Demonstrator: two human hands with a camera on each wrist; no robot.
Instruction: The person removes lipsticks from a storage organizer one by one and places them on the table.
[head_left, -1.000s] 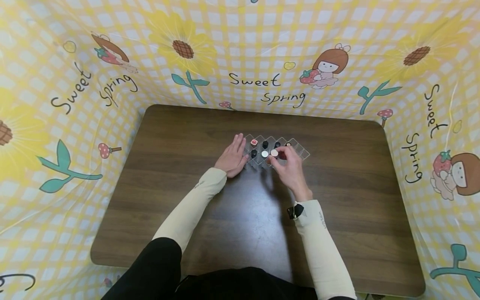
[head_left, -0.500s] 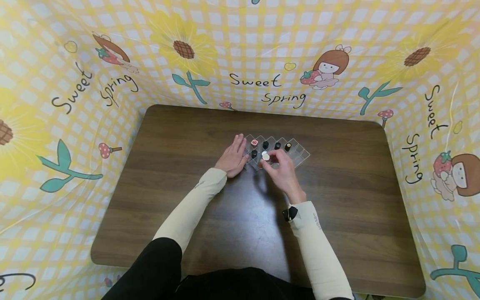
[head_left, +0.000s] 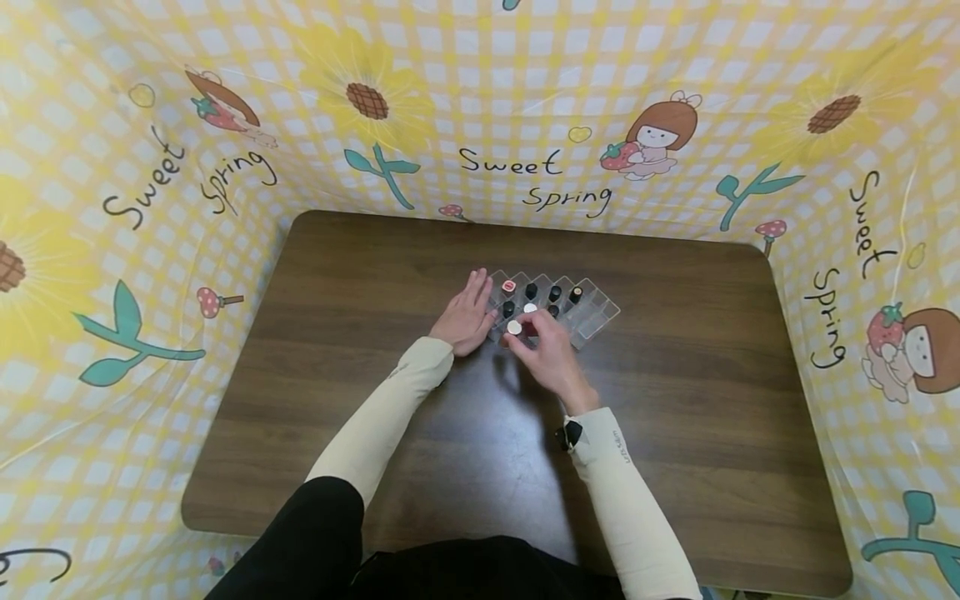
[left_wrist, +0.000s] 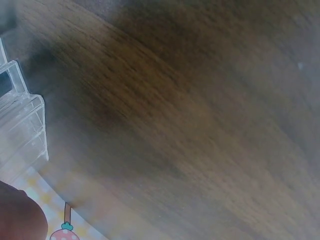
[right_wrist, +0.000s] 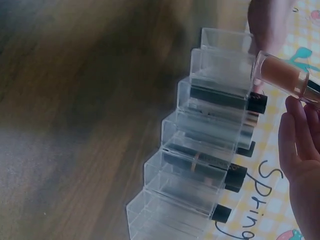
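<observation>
In the right-wrist view I cannot inspect the upper end of the tube (right_wrist: 284,75); it runs past the right edge, along with the fingertips gripping it. Its lower end overlaps a corner of the clear stepped rack (head_left: 604,312), and I cannot confirm whether it has entered a compartment. My left-wrist view shows only part of the rack, cut off, and a dark, blurred finger (left_wrist: 22,215).

The right hand (head_left: 551,354) reaches in from the near right, thumb and forefinger narrowed in a pinch on the tube, whose white top shows over the rack's near left part. The left hand (head_left: 463,317) lies at the rack's left end, fingers straight, together and pointing far, gripping nothing; I cannot verify contact.

A red-topped tube (head_left: 508,286) stands at far left in the rack, with three dark caps (head_left: 531,291) to its right. A white-topped tube (head_left: 530,308) sits just beyond the right hand, which blocks my sight of the rack's near middle. The rack stands on a wood-grained table (head_left: 675,417); printed cloth (head_left: 495,108) rises behind it.
</observation>
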